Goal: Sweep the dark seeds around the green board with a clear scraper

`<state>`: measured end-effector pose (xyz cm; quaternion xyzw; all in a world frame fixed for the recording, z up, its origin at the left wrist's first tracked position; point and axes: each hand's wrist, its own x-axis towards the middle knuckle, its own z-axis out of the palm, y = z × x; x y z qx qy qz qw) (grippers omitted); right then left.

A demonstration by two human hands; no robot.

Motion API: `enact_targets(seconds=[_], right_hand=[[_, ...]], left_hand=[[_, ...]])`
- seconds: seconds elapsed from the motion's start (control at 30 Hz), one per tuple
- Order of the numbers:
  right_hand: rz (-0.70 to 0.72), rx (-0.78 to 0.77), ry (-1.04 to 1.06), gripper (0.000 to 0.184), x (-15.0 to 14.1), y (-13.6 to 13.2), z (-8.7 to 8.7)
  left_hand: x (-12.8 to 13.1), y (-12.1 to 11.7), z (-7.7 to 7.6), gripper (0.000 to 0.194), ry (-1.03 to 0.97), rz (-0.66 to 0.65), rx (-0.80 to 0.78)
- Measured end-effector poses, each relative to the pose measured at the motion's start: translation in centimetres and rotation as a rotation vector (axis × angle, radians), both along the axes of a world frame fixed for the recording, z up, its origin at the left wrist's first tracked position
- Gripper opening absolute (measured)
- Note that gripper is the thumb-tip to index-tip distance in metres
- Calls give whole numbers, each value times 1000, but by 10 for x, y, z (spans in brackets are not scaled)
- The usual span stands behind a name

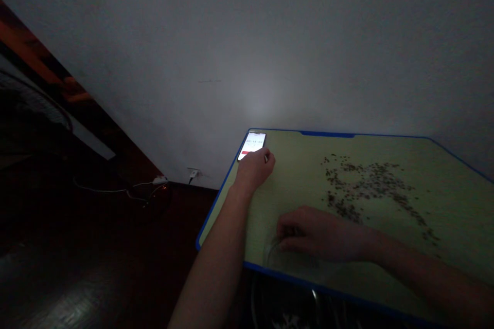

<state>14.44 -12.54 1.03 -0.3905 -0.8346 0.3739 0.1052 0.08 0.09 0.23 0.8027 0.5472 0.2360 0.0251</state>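
My left hand (254, 167) is at the table's left side, fingers curled together, beside the lower edge of a lit phone (252, 145). A small dark spot shows at its fingertips, too dim to name. Lower down, my right hand (314, 234) has its fingers bent in over a clear, see-through container (272, 254) near the table's front edge. Whether the fingers touch the container or pinch something small I cannot tell. Many small dark bits, like beans or seeds (380, 180), lie scattered on the right half of the tabletop.
The pale yellow-green table (287, 175) has a blue rim and stands against a grey wall (247, 51). A wall socket with a plug (193, 173) and white cables (102, 190) are on the left by the dark floor (77, 267). The room is dim.
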Motion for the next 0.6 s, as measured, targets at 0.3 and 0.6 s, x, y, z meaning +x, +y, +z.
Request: enact_targets(seconds=[0.3,0.6], right_hand=[[-514,174,141,19,89,14,25],[-558,250,329,22,115,12,37]], left_hand=[[28,-32,13,36,-477,-473,-526],[54,-67,38,23,-563,-628,-732]])
